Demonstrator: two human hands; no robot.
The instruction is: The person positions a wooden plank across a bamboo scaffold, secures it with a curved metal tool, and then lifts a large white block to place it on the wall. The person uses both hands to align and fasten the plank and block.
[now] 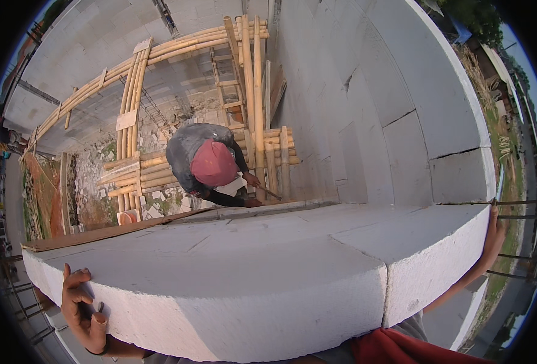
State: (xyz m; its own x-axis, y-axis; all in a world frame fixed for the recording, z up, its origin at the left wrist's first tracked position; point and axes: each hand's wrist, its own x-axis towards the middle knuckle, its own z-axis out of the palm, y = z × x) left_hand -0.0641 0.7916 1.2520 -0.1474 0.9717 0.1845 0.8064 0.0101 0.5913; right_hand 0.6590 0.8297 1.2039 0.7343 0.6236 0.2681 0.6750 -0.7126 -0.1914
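In front of me runs the top course of a wall of pale, lightweight concrete blocks (268, 303), with a vertical joint right of the middle. My left hand (81, 310) rests against the near left edge of this wall, fingers bent and apart. A small dark stub (100, 307) shows between its thumb and fingers; I cannot tell whether it is held. At the wall's far right end lies my right hand (493, 233), stretched along the block's outer edge and partly hidden behind it. Its forearm passes along the near side of the blocks.
Below, beyond the wall, a person in a red cap (214, 162) bends over a bamboo scaffold (257, 97), holding a thin stick-like tool (270, 193). A wooden plank (117, 229) lies along the wall's far edge. A taller block wall (365, 91) rises at right. Rubble covers the ground.
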